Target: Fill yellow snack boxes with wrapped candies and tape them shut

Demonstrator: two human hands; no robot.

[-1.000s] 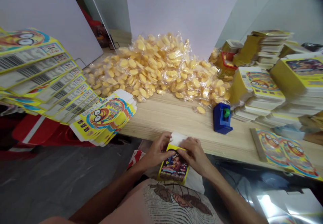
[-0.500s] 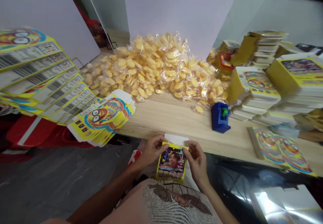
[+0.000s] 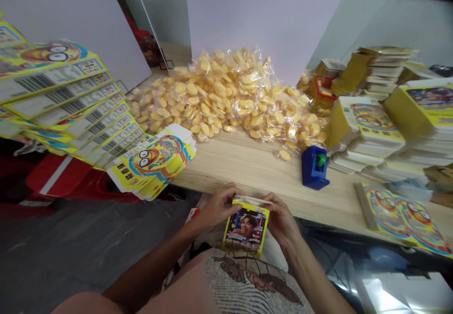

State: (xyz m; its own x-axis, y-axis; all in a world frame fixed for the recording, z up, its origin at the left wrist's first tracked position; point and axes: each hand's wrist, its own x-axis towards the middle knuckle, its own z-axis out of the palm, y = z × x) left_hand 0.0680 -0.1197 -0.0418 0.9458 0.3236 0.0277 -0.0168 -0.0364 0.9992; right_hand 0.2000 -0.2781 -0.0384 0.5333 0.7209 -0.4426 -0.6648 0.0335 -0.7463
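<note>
Both hands hold a small yellow printed carton [image 3: 246, 229] at its top corners, close to my body below the table edge. My left hand [image 3: 219, 206] grips the upper left corner, thumb across the front. Around the upper right corner my right hand [image 3: 281, 217] is closed, its fingers partly hidden behind the carton. The top flap lies folded toward the opening between the hands. Beyond them on the table is a heap of yellow oval pieces in clear wrappers [image 3: 226, 97]. A blue tape dispenser [image 3: 313, 172] with a green core stands to the right.
Fanned yellow cartons [image 3: 152, 160] overhang the table's left edge, with more cartons [image 3: 63, 92] stacked behind. Tall carton stacks [image 3: 371, 125] and a red basket [image 3: 323, 87] stand at the right. Flat cartons [image 3: 399, 215] lie near the front right edge of the wooden table [image 3: 240, 163].
The carton's white top flap, standing up before, is now folded down. My right hand has shifted over the top edge. The view has turned slightly left.
</note>
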